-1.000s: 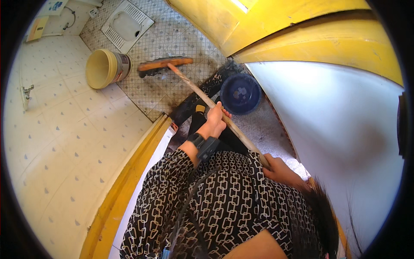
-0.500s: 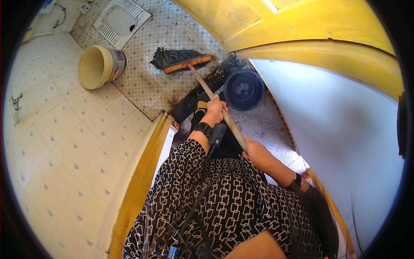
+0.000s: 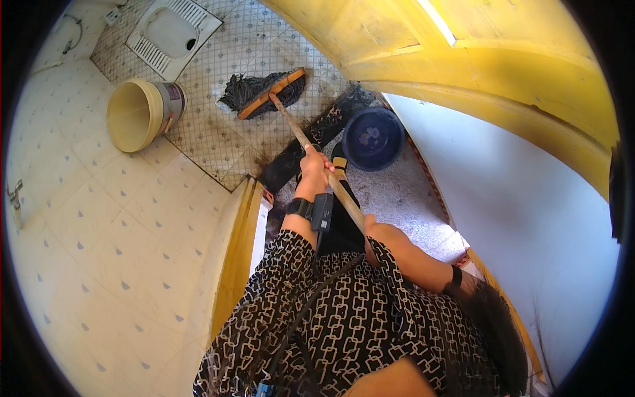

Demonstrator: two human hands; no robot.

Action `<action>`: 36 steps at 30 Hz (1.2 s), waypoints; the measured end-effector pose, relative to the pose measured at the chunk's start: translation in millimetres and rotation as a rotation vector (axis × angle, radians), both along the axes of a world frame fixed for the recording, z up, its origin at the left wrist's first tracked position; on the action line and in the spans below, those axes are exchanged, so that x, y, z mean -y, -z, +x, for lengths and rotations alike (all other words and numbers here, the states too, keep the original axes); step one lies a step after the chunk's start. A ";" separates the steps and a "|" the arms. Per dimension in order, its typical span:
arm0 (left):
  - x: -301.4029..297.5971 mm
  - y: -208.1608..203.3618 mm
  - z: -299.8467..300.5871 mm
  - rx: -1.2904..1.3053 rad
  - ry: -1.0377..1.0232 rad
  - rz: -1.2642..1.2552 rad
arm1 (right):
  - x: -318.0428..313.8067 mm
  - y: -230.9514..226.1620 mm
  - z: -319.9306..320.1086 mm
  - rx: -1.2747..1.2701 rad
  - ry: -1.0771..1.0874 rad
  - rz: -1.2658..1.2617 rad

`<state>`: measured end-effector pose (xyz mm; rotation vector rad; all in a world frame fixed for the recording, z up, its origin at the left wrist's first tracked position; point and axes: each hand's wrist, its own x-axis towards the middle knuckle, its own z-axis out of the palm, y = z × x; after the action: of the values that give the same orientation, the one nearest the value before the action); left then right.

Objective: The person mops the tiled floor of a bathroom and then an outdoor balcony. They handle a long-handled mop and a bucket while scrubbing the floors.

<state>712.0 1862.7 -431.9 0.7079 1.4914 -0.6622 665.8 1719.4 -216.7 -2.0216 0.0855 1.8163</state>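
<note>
A mop (image 3: 289,121) with a wooden handle slants from my body toward the far left. Its orange crossbar and dark, wet-looking strands rest on the patterned floor tiles. My left hand (image 3: 313,167) is wrapped round the middle of the handle. Nearer my body, my right hand (image 3: 376,233) grips the upper end of the handle, its fingers partly hidden by the hand and sleeve. A dark raised threshold (image 3: 284,169) runs beneath the handle.
A cream bucket (image 3: 157,109) stands left of the mop, near a squat toilet (image 3: 173,34). Right of the threshold sits a dark blue basin (image 3: 373,139). A yellow door (image 3: 516,73) fills the upper right; a tap (image 3: 14,204) juts from the left tiled wall.
The mop head has shifted slightly left, and its crossbar is now more steeply tilted. Both hands have moved left with the handle. The view has shifted a little too.
</note>
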 end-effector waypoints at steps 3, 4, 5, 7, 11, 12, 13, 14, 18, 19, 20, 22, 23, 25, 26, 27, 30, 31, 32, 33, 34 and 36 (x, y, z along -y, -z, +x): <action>-23.2 25.0 18.5 -0.056 0.021 -0.017 | -20.3 25.7 12.5 -0.081 0.178 -0.053; -28.4 31.3 27.9 -0.092 0.050 -0.012 | -20.7 24.7 18.3 -0.086 0.250 -0.048; -26.6 33.2 43.1 -0.094 0.092 -0.007 | -18.7 29.5 28.1 -0.086 0.329 -0.041; -16.8 35.4 71.3 -0.098 0.091 -0.018 | -14.0 32.4 57.7 0.027 0.140 0.017; -16.1 35.5 74.2 -0.147 0.146 -0.044 | -20.7 22.6 77.5 0.069 0.020 0.086; -19.9 35.2 69.2 -0.167 0.145 -0.016 | -24.2 20.9 75.8 0.039 0.062 0.076; -23.2 36.3 66.2 -0.203 0.131 0.012 | -23.1 24.4 69.4 0.045 0.001 0.094; -25.6 39.1 57.8 -0.206 0.120 0.008 | -23.7 32.3 58.0 0.041 -0.010 0.092; -11.9 36.7 27.7 -0.020 0.011 -0.087 | -9.0 25.6 26.4 -0.096 0.360 -0.106; -11.2 41.1 20.8 -0.017 -0.033 -0.092 | -1.4 27.4 20.3 -0.058 0.207 -0.027; -3.0 38.7 14.3 -0.028 -0.065 -0.102 | 12.1 31.7 9.1 -0.031 0.066 0.045; 40.0 20.2 15.3 -0.031 -0.090 -0.021 | 65.6 35.2 -15.3 0.099 0.152 0.083; 48.9 19.2 1.5 -0.037 -0.070 0.015 | 89.6 46.4 -29.3 0.121 0.198 0.200; 74.3 15.0 -20.5 -0.055 0.014 0.046 | 135.9 56.6 -59.0 0.298 0.108 0.290; 90.7 9.6 -32.5 -0.056 0.000 0.042 | 154.7 58.8 -78.5 0.287 0.117 0.284; 95.7 9.1 -48.9 -0.070 0.019 0.021 | 162.9 59.0 -99.7 0.282 0.142 0.277; 111.7 -0.5 -80.6 -0.129 0.027 -0.028 | 183.7 62.1 -144.8 0.269 0.194 0.242; 118.3 -2.6 -85.6 -0.153 0.004 -0.043 | 191.9 61.9 -154.7 0.279 0.176 0.246; 125.3 -4.8 -90.0 -0.177 -0.019 -0.058 | 200.2 61.2 -163.3 0.290 0.157 0.249; 132.4 -12.1 -96.6 -0.194 -0.055 -0.058 | 209.3 60.3 -167.5 0.223 0.141 0.230; 137.4 -15.7 -105.7 -0.152 -0.029 -0.117 | 218.9 58.2 -170.5 0.219 0.149 0.231; 151.8 -24.5 -114.9 -0.152 -0.085 -0.209 | 241.7 52.3 -173.5 0.184 0.069 0.133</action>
<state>597.1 1710.9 -407.4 0.4397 1.5551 -0.8075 492.3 1477.7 -269.0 -2.0533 -0.0187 1.5448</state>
